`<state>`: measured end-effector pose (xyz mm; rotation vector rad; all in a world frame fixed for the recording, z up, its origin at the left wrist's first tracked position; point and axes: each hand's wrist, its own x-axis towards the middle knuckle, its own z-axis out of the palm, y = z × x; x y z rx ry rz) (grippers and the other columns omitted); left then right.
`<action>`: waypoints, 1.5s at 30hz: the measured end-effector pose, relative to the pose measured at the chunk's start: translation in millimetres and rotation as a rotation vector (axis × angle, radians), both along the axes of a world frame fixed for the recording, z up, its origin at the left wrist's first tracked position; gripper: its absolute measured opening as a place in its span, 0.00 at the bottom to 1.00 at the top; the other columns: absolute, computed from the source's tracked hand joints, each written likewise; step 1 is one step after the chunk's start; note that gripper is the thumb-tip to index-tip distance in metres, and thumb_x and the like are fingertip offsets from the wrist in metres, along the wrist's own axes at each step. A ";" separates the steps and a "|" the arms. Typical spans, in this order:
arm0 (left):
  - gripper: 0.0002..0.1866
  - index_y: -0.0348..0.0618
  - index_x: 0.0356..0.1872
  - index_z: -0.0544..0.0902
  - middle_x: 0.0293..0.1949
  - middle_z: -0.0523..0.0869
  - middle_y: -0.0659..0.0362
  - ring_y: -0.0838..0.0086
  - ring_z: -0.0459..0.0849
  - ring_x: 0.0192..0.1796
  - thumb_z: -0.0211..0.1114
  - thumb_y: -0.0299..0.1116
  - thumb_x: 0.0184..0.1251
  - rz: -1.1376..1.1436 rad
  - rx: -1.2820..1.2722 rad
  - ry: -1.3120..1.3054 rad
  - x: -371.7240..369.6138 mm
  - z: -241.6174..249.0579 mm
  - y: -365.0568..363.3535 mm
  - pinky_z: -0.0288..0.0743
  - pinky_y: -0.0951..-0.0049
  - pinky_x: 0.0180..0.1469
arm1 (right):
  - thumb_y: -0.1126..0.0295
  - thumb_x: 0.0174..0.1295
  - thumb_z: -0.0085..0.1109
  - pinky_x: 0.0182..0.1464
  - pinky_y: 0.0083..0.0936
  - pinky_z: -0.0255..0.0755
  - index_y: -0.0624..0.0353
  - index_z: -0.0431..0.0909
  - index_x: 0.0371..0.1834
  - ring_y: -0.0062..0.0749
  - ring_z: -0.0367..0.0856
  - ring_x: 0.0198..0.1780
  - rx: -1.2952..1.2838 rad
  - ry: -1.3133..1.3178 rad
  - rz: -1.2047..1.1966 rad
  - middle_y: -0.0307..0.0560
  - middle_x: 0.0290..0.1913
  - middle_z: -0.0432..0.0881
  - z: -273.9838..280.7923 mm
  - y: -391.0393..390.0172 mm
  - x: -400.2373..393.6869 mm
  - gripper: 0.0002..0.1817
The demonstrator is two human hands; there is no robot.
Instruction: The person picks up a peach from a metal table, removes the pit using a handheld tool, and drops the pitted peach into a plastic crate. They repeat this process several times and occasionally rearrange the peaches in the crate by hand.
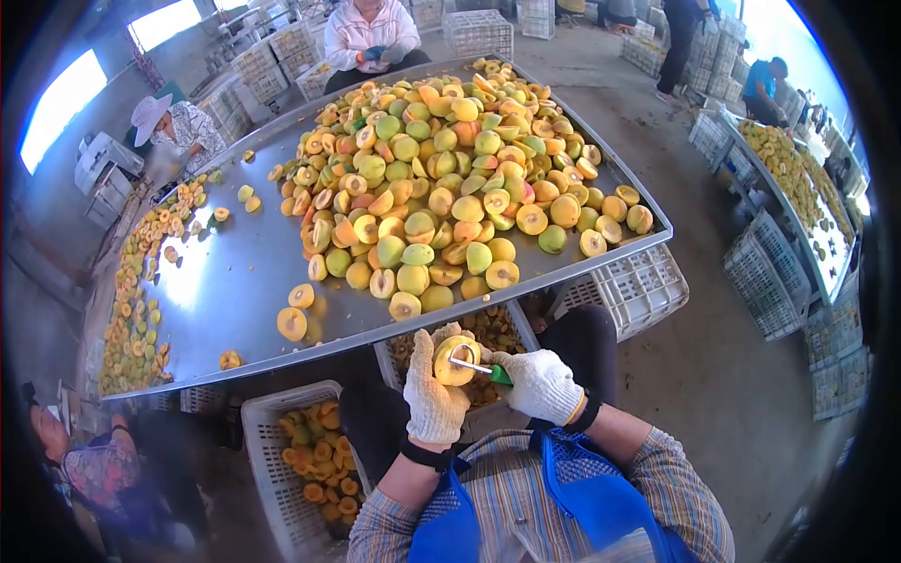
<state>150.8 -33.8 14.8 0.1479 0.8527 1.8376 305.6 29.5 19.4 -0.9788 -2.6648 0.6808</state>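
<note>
My left hand point(436, 389), in a knitted work glove, is closed around a yellow peach half point(454, 360), cut face toward me. Gripped in my gloved right hand point(542, 385) is a pitting tool with a green handle point(501, 375) and a metal loop. The loop lies against the middle of the cut face. Both hands are over my lap, just in front of the metal table point(253, 314). A large heap of whole and halved peaches point(441, 188) covers much of the tabletop. Under my hands, a crate of cut fruit point(502, 328) is partly hidden.
A white crate point(258, 432) of peach halves stands at my left, another crate point(638, 291) at my right under the table edge. Co-workers sit at the far side point(371, 38), far left point(183, 131) and near left point(94, 469). Another fruit table point(835, 239) is at right.
</note>
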 end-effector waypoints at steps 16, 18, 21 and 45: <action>0.28 0.35 0.44 0.82 0.38 0.86 0.49 0.60 0.87 0.39 0.54 0.55 0.77 -0.022 -0.155 0.003 6.0 1.4 -2.8 0.84 0.62 0.45 | 0.44 0.48 0.75 0.40 0.38 0.82 0.51 0.85 0.43 0.48 0.87 0.35 -0.296 -0.044 0.112 0.52 0.32 0.86 -30.8 1.1 -2.8 0.27; 0.28 0.35 0.44 0.81 0.38 0.86 0.48 0.59 0.87 0.39 0.54 0.56 0.77 -0.105 -0.108 0.088 1.0 -2.7 -6.2 0.84 0.60 0.45 | 0.44 0.49 0.75 0.40 0.38 0.82 0.51 0.85 0.44 0.47 0.87 0.35 -0.256 0.000 0.134 0.52 0.31 0.86 -19.0 3.6 0.8 0.27; 0.28 0.34 0.42 0.82 0.39 0.86 0.48 0.59 0.87 0.42 0.55 0.56 0.76 -0.127 -0.013 -0.051 -1.7 20.0 -4.7 0.85 0.59 0.44 | 0.51 0.57 0.67 0.41 0.38 0.82 0.53 0.85 0.43 0.48 0.87 0.35 -0.449 -0.146 0.088 0.54 0.31 0.86 -9.7 -2.3 -3.2 0.19; 0.21 0.32 0.26 0.85 0.28 0.86 0.50 0.59 0.86 0.31 0.63 0.41 0.75 -0.301 0.214 0.148 -27.2 -2.3 1.5 0.82 0.58 0.34 | 0.59 0.51 0.68 0.37 0.39 0.81 0.57 0.84 0.32 0.53 0.85 0.30 -0.617 0.097 0.203 0.53 0.27 0.86 -45.7 -17.3 -16.6 0.13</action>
